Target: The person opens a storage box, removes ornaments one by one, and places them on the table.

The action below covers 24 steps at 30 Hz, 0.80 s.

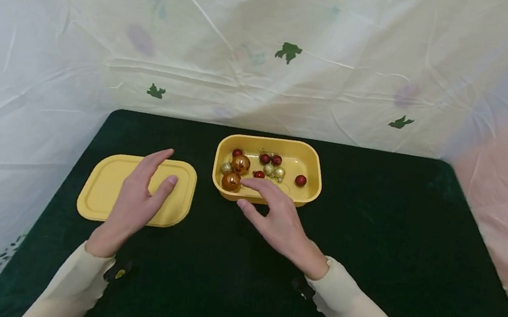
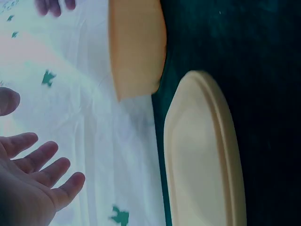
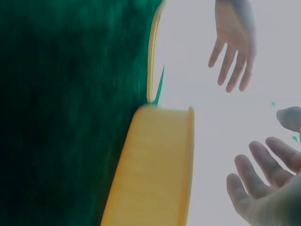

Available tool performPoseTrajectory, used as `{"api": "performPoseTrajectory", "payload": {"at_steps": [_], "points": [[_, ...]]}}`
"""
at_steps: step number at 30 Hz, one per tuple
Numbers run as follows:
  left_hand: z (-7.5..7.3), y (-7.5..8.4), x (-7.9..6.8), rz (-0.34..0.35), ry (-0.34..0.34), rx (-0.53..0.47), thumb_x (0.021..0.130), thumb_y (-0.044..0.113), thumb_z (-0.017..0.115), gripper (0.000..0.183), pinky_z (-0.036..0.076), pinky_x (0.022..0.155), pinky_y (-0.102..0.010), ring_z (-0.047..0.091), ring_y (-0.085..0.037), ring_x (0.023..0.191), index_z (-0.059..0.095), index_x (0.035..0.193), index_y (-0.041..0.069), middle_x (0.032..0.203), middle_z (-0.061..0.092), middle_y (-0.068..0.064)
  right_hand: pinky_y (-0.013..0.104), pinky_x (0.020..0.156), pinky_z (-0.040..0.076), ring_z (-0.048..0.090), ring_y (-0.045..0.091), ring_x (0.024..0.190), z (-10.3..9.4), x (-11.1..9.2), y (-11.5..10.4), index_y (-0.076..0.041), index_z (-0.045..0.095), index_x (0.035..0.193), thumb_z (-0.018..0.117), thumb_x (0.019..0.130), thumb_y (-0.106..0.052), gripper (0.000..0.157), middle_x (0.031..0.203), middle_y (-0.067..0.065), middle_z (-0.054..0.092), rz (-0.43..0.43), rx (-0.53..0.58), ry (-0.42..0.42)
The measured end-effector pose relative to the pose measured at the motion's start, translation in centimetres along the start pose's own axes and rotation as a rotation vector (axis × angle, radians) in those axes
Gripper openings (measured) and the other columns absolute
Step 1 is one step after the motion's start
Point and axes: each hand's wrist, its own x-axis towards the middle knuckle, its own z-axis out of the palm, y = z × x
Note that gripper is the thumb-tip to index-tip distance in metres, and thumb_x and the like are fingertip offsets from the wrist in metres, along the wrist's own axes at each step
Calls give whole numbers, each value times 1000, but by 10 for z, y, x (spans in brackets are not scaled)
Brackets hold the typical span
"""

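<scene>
Over the flat yellow lid on the left of the table, my left hand hovers with loosely spread fingers and holds nothing. In the left wrist view this hand stands apart from the lid. My right hand is above the near rim of a yellow box, fingers relaxed and nothing in them. Inside the box lie two large copper baubles, several small dark red baubles and several small gold baubles. In the right wrist view the right hand is beside the box wall.
A dark green cloth covers the table. Behind it hangs a pale curtain with green leaf-like patches, and more fabric hangs at both sides. The lid lies left of the box, with a strip of cloth between them.
</scene>
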Motion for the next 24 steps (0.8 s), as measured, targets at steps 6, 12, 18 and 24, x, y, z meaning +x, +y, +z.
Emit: {"api": "performPoseTrajectory", "payload": {"at_steps": [6, 12, 18, 24], "points": [[20, 2, 19, -4, -187, 38, 107, 35, 55, 62, 29, 118, -65, 31, -37, 151, 35, 161, 12, 168, 29, -11, 45, 106, 50, 60, 22, 128, -12, 16, 16, -11, 62, 139, 70, 101, -27, 42, 140, 6, 63, -20, -28, -53], [35, 2, 31, -25, -336, 82, 107, 47, 52, 71, 25, 121, -61, 20, -34, 157, 27, 165, 13, 173, 16, -5, 45, 105, 50, 60, 21, 129, -13, 33, 29, -11, 61, 143, 70, 101, -29, 46, 141, 5, 63, -11, -35, -142], [44, -1, 38, -16, -379, 103, 107, 44, 54, 71, 23, 122, -61, 15, -35, 158, 28, 164, 11, 173, 16, -6, 46, 106, 50, 59, 25, 128, -7, 49, 37, -10, 60, 144, 71, 100, -31, 49, 142, 7, 63, 17, -71, -232], [50, -2, 42, -10, -413, 118, 108, 42, 54, 70, 22, 122, -60, 16, -37, 157, 28, 164, 10, 173, 16, -7, 45, 109, 48, 60, 26, 127, -2, 63, 44, -8, 61, 142, 71, 100, -28, 48, 140, 8, 64, 31, -65, -299]]}}
